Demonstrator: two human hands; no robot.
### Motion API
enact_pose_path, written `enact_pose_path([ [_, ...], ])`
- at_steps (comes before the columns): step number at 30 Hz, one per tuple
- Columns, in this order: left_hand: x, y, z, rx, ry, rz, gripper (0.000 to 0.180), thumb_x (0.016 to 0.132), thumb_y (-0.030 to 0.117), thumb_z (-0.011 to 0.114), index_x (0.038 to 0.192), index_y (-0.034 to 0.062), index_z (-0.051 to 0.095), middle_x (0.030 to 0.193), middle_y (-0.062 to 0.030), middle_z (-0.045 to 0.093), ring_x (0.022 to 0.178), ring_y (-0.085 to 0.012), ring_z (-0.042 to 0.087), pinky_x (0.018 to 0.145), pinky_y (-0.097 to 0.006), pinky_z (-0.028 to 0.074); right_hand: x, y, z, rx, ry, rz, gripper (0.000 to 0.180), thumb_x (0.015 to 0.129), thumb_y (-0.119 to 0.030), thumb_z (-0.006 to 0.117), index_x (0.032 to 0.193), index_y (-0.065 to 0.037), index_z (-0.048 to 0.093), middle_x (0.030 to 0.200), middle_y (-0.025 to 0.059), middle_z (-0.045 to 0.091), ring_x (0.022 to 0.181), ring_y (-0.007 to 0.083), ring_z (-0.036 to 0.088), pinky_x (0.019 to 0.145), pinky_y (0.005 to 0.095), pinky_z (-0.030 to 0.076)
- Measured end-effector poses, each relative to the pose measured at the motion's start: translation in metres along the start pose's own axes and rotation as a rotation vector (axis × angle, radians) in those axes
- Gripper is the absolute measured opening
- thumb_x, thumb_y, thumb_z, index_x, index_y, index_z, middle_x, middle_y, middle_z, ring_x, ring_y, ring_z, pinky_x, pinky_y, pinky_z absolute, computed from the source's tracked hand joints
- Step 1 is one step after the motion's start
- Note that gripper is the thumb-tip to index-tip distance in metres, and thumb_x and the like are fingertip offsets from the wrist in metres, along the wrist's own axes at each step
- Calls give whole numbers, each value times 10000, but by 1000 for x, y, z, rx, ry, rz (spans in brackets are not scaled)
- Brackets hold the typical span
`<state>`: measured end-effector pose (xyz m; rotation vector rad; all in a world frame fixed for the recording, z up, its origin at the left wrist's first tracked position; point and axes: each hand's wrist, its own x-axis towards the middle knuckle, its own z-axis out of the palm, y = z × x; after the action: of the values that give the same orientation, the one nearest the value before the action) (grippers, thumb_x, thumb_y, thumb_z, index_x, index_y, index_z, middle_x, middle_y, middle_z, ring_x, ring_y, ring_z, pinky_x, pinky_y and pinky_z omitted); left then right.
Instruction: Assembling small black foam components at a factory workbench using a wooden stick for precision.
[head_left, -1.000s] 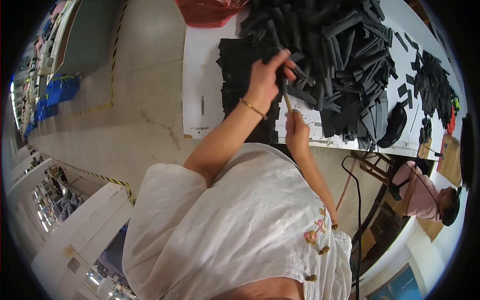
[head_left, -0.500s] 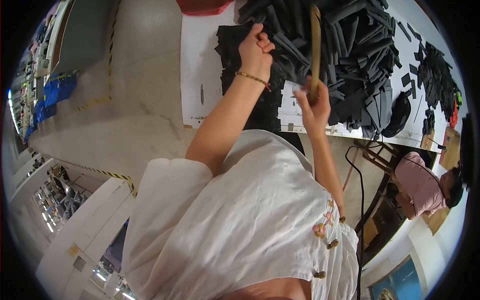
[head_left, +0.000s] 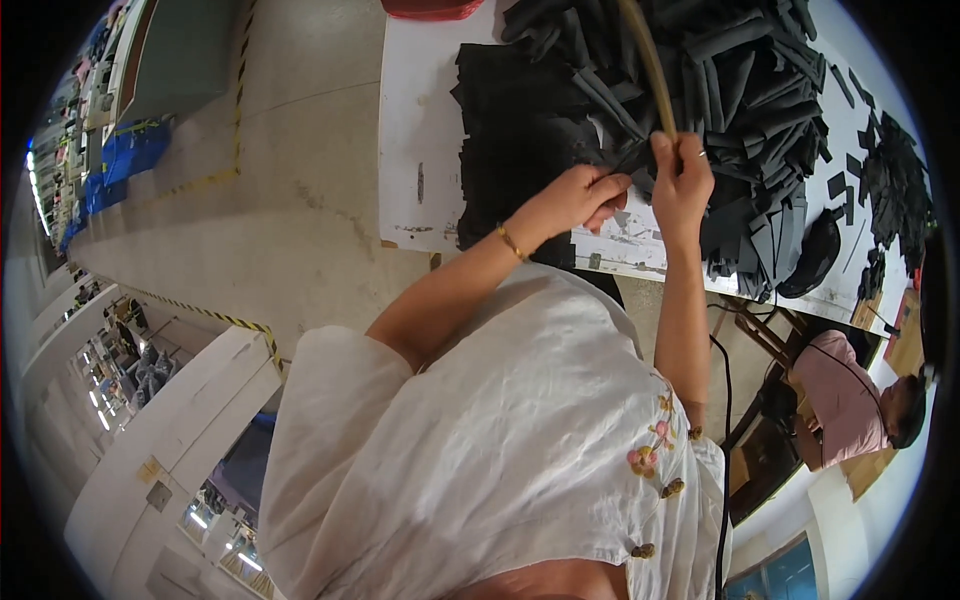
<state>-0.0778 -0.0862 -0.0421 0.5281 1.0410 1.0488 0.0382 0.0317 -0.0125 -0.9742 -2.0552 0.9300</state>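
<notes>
White tabletop (head_left: 420,110) is stretching across the upper part of the head view, and I am taking the big heap of black foam strips (head_left: 720,90) on it as my landmark. Grey concrete floor (head_left: 250,220) with yellow-and-black tape lines is lying to the left of that heap, beyond the tabletop's edge. At the near edge of the heap, my right hand (head_left: 683,185) is closing in a fist around a long tan stick (head_left: 648,60), which is rising from the fist and slanting up over the heap toward the top of the view. Just left of it, my left hand (head_left: 575,198) is curling its fingers against the dark sheets at the heap's near-left edge; I cannot tell whether it is actually pinching one. A gold bangle (head_left: 510,243) is sitting on that wrist. Below the heap, at the right rim, another person in a pink shirt (head_left: 845,400) is bending down.
</notes>
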Motion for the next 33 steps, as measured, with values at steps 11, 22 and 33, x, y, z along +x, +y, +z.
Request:
enact_pose_path([
  [11,-21,-19,-9,38,343,281,181,924,97,448,797,10,544,637,-97,594,548,-161,596,535,-267,476,197,0,2,-16,509,-41,369,988,-288,531,751,-16,456,596,54,387,563,168,314,517,358,296],
  [22,66,12,-120,951,612,363,176,679,172,789,796,68,709,764,-68,627,763,-222,611,701,-332,488,52,58,-50,35,79,89,207,945,-99,586,1139,-36,617,764,42,542,653,95,453,606,213,393],
  [33,24,52,-126,494,429,111,177,707,115,809,791,42,671,743,18,640,712,-66,582,689,-214,462,-6,44,-101,-288,-363,85,263,825,-110,682,1087,-122,702,730,71,549,642,213,536,592,304,443],
])
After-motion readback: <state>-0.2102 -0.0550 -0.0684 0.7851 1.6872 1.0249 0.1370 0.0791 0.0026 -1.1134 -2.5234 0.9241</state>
